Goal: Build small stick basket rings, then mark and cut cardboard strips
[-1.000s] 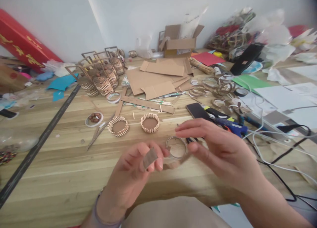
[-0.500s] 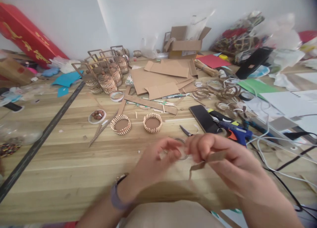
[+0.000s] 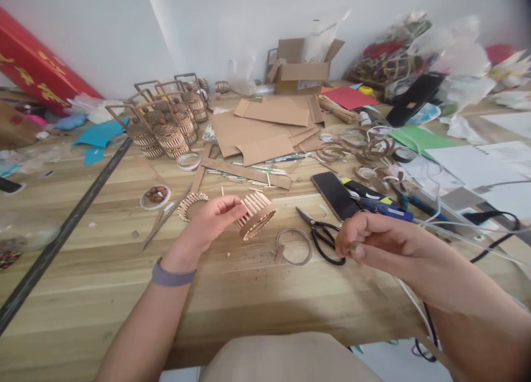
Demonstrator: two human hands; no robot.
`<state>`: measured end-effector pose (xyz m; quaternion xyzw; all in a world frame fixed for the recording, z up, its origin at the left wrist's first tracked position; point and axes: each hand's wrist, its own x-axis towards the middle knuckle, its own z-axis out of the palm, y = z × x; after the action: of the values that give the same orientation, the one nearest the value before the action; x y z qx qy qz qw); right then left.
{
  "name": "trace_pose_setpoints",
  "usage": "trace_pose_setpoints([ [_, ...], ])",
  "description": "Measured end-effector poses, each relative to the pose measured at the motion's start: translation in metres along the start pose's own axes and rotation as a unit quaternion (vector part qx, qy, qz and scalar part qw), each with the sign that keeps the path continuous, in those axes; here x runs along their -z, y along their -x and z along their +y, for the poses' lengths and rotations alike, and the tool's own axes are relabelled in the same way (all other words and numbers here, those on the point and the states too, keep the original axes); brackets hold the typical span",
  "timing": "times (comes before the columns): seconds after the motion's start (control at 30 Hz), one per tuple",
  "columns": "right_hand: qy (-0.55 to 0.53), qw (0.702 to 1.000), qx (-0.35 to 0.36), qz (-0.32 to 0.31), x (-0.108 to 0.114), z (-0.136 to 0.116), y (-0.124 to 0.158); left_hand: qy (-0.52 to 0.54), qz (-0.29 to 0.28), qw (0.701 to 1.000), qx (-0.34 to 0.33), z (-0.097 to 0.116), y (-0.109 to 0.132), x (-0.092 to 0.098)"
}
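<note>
My left hand (image 3: pixel 215 219) is closed on a small round basket (image 3: pixel 256 213) made of wooden sticks and tilts it up off the wooden table (image 3: pixel 103 293). A second stick basket (image 3: pixel 191 200) lies flat just behind that hand. My right hand (image 3: pixel 375 244) hovers at the right with fingers curled and pinched together; what it holds, if anything, I cannot make out. Between the hands a cardboard ring (image 3: pixel 294 246) lies on the table, with black scissors (image 3: pixel 321 235) beside it.
A black phone (image 3: pixel 334 188), a blue glue gun (image 3: pixel 379 204) and cables lie to the right. Cardboard sheets (image 3: pixel 265 130), a cardboard box (image 3: pixel 302 67), several cardboard rings (image 3: pixel 360 144) and finished stick lanterns (image 3: pixel 166 130) stand further back. A lid with beads (image 3: pixel 155 197) and tweezers (image 3: pixel 166 219) lie left.
My left hand has let go of the cardboard ring, reached forward and lifted the right stick basket. The ring now lies on the table. My right hand moved right with its fingers curled.
</note>
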<state>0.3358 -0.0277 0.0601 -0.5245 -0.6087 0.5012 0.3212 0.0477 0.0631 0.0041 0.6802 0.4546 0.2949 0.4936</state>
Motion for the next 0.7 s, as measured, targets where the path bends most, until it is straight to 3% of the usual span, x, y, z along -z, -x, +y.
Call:
trace_pose_setpoints([
  [0.1, -0.035, 0.999, -0.014, -0.038, 0.0, 0.007, -0.008, 0.167, -0.051, 0.984, 0.027, 0.009, 0.017, 0.002],
  [0.23, -0.084, 0.992, -0.01, -0.088, -0.006, 0.012, -0.021, 0.24, -0.099, 0.965, 0.022, 0.005, 0.031, -0.004],
  [0.37, -0.178, 0.976, -0.016, -0.123, -0.016, 0.013, -0.03, 0.301, -0.104, 0.948, -0.014, -0.012, 0.039, -0.008],
  [0.5, -0.279, 0.939, -0.05, -0.194, -0.026, 0.018, -0.036, 0.352, -0.112, 0.929, -0.018, -0.024, 0.048, -0.017],
  [0.7, -0.346, 0.895, -0.062, -0.276, -0.037, 0.024, -0.037, 0.459, -0.08, 0.881, 0.076, -0.031, 0.063, -0.039],
])
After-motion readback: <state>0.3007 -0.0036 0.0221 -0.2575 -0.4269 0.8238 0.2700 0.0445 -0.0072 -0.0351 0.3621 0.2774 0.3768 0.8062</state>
